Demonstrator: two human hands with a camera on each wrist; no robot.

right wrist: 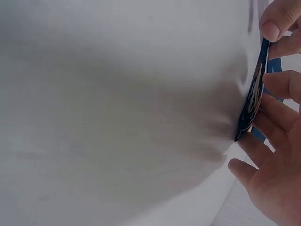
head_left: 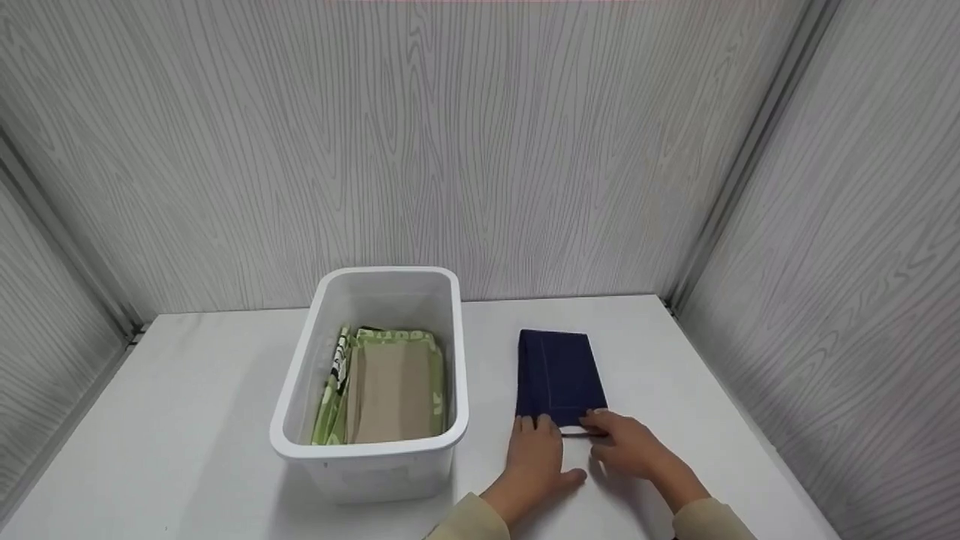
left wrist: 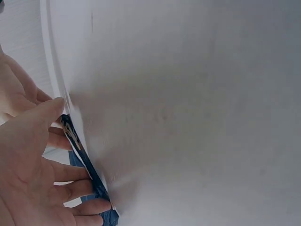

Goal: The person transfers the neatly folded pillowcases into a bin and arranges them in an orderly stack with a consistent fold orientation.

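A folded navy-blue cloth [head_left: 564, 371] lies flat right of the white bin, its near edge showing stacked layers in the left wrist view. My left hand [head_left: 531, 457] rests its fingertips on the near left part of the cloth, the thumb held apart over the table. At the near right corner, my right hand [head_left: 630, 446] pinches the cloth's edge. In the right wrist view, some fingers of the right hand [right wrist: 277, 174] pass behind the layered edge [right wrist: 254, 101], where their tips are hidden.
A white plastic bin [head_left: 463, 360] stands to the left. Inside it are a folded beige cloth [head_left: 394, 390] with a green patterned border and more green patterned cloth [head_left: 330, 405] along its left side. Grey wood-grain panels [head_left: 480, 150] enclose the white table [head_left: 202, 405].
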